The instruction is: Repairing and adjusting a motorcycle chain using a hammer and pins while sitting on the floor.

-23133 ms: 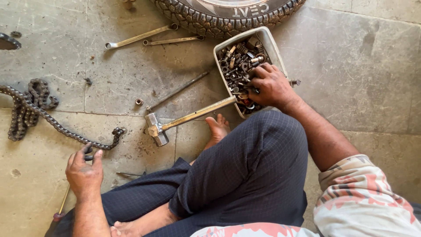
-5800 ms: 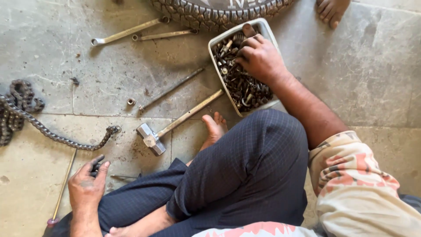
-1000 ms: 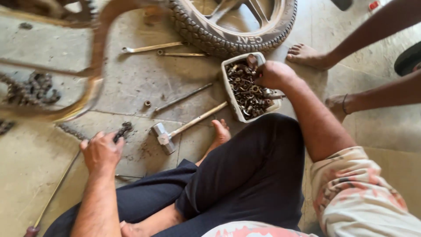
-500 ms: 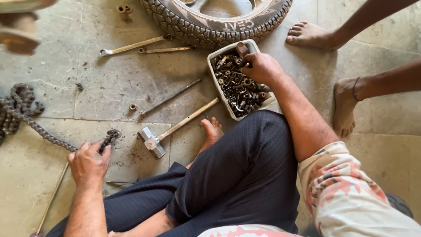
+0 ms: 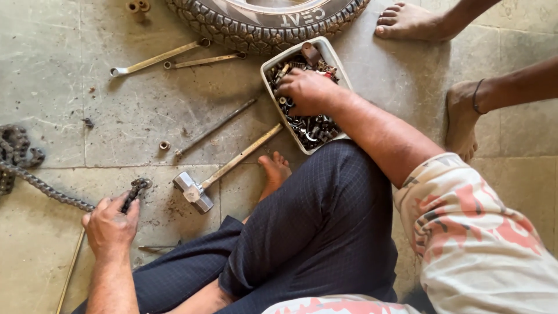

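One head-worn camera is looking steeply down from close above the seated person's lap, facing the grey concrete floor [image 5: 145,104] and black rubber tyre [image 5: 244,26] ahead.

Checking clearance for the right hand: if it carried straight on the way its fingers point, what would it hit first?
The right hand lies in the white tray of nuts and bolts, fingers aimed up-left. It would probably meet the tray's far-left wall first, then the tyre behind; depth is unclear from one view.
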